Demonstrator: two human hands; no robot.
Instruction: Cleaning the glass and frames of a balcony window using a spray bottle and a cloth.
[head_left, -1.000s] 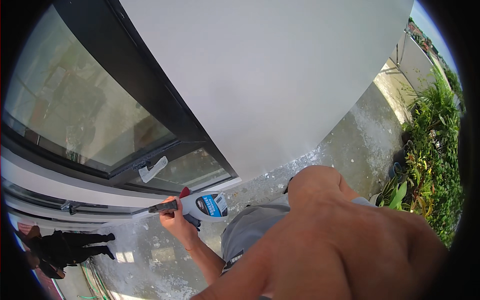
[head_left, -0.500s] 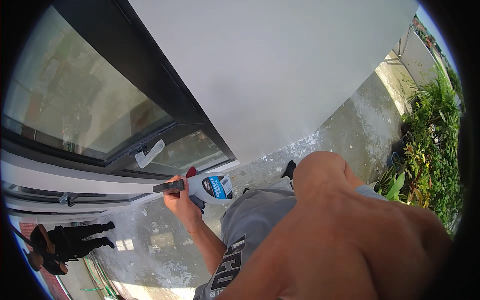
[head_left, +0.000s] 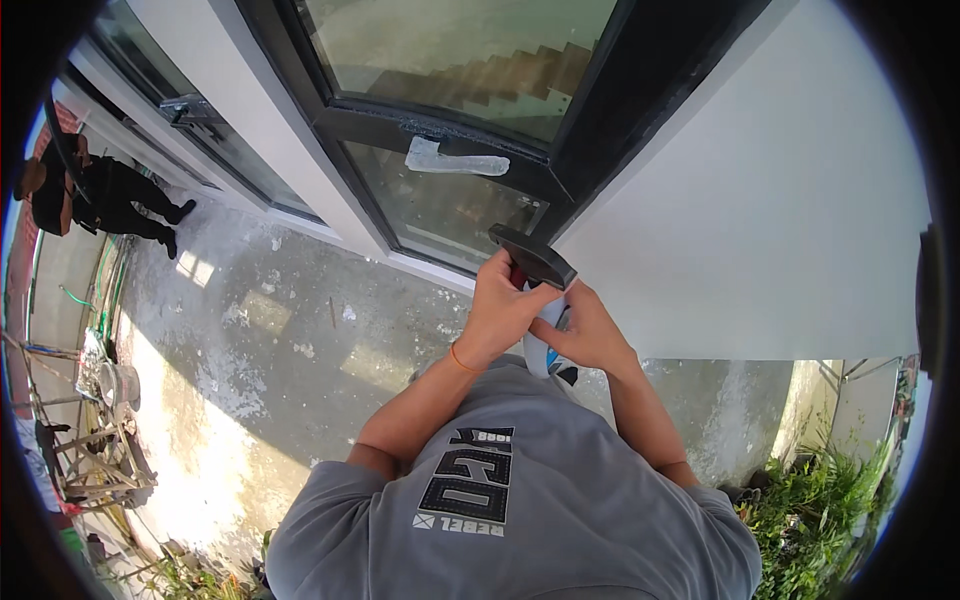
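Note:
Both my hands are together in front of my body, before a dark-framed door. My left hand [head_left: 500,312] is closed on a black, flat, curved-edged tool [head_left: 533,256]; a small red part [head_left: 517,277] shows beside its thumb. Just below the tool, my right hand [head_left: 592,335] grips a white bottle [head_left: 537,352] with a bit of blue label. The fingers hide most of the bottle, and I cannot tell how far the left hand also holds it. Ahead, the door handle [head_left: 460,158] is wrapped in a whitish covering, with rough dark residue on the frame above it.
A white wall [head_left: 760,220] rises close on the right. The stained concrete floor [head_left: 300,330] stretches left, where a person in black [head_left: 110,190] stands beside another window. Wooden scaffolding and a bucket [head_left: 118,385] are at the far left; green plants [head_left: 820,510] grow at lower right.
My view has swung left, bringing the door to the middle. My right hand, out of sight earlier behind a raised arm, has come to the bottle, which my left hand held along with the black tool.

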